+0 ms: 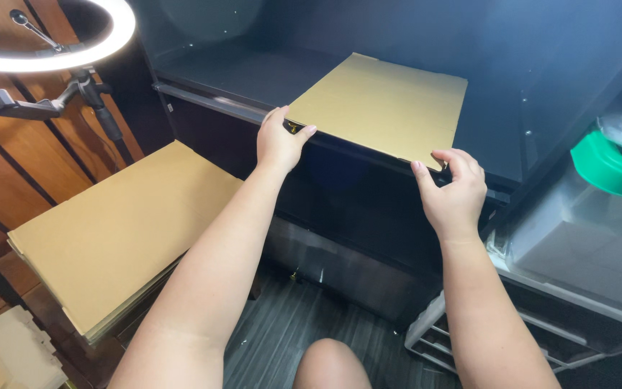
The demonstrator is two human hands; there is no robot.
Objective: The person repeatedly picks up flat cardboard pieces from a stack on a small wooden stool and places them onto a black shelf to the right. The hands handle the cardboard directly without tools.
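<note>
Head view: a flat, tan, rectangular cardboard sheet (386,104) is seen lying on a dark worktop (253,75), its near edge overhanging the worktop's front edge. The sheet's near left corner is pinched by the left hand (280,140), thumb on top and fingers curled beneath. The near right corner is gripped by the right hand (453,191), fingers folded over the edge and thumb alongside. Both hands are closed on the sheet. To the left, lower down, a thick stack of similar tan cardboard sheets (116,230) is seen. A lit white ring lamp (120,29) on a black stand is mounted at the far left. A clear plastic box with a green lid (610,169) is placed at the right.
</note>
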